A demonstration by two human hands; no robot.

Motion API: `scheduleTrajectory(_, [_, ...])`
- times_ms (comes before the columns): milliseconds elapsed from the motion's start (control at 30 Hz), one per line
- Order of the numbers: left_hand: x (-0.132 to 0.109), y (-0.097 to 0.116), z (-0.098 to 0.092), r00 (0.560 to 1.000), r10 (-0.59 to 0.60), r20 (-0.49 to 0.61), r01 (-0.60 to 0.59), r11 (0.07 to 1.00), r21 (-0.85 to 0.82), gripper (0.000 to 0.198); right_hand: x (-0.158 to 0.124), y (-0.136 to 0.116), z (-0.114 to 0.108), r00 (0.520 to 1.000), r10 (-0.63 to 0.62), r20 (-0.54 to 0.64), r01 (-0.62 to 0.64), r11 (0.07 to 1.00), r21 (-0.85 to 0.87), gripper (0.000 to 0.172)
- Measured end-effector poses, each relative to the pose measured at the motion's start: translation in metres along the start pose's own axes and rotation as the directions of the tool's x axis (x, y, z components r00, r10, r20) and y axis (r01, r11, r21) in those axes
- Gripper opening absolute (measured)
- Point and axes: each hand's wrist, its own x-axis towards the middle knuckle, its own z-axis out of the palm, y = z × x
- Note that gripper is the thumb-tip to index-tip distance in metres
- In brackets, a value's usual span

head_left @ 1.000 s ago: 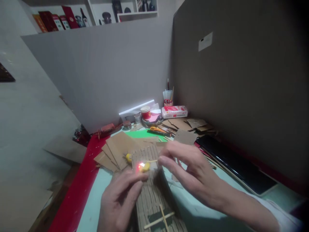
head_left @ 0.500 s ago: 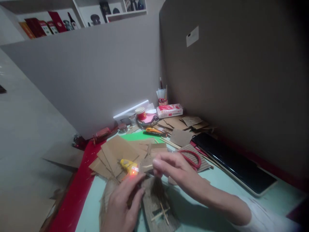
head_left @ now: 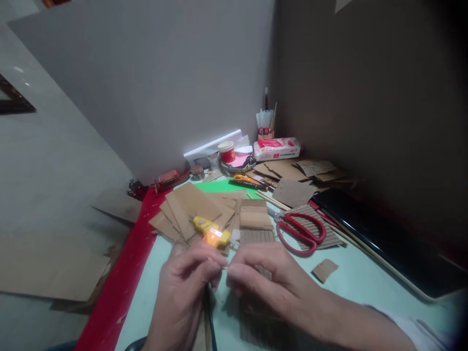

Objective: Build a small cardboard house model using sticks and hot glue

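Observation:
My left hand (head_left: 185, 287) and my right hand (head_left: 263, 278) meet fingertip to fingertip low in the middle, both pinched round something small that I cannot make out. Just beyond the left fingers lies a yellow glue gun (head_left: 212, 233) with a red light glowing on it. A ribbed cardboard piece (head_left: 256, 239) lies under and beyond my right hand. A dark cord (head_left: 209, 317) runs down below my left hand.
Red-handled scissors (head_left: 300, 229) lie right of the hands on the pale green mat (head_left: 351, 287). Cardboard sheets (head_left: 190, 204) are stacked at the left; a small scrap (head_left: 324, 269) lies at the right. A red cup (head_left: 228, 152), a tissue pack (head_left: 277, 148) and a pen holder (head_left: 265, 124) stand at the back wall.
The view has tilted down and shifted. My hands have come together into a pinch. The stick-topped cardboard piece seen below them before is out of sight.

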Motion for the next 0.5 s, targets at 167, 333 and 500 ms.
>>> scheduleTrajectory(167, [-0.005,0.008,0.007,0.955,-0.267,0.131,0.294,0.915,-0.277,0.026,-0.003,-0.001,-0.008,0.977,-0.153,-0.151,0.135,0.983,-0.124,0.02])
scheduleTrajectory(333, [-0.01,0.002,0.009,0.9,-0.383,0.207,0.429,0.86,-0.278,0.031,-0.003,0.005,-0.009,0.954,-0.296,-0.046,0.282,0.941,-0.187,0.03])
scheduleTrajectory(500, [-0.01,-0.003,0.006,0.87,-0.466,0.161,0.49,0.855,-0.172,0.038,-0.002,0.014,-0.009,0.87,-0.493,-0.002,0.475,0.839,-0.265,0.026])
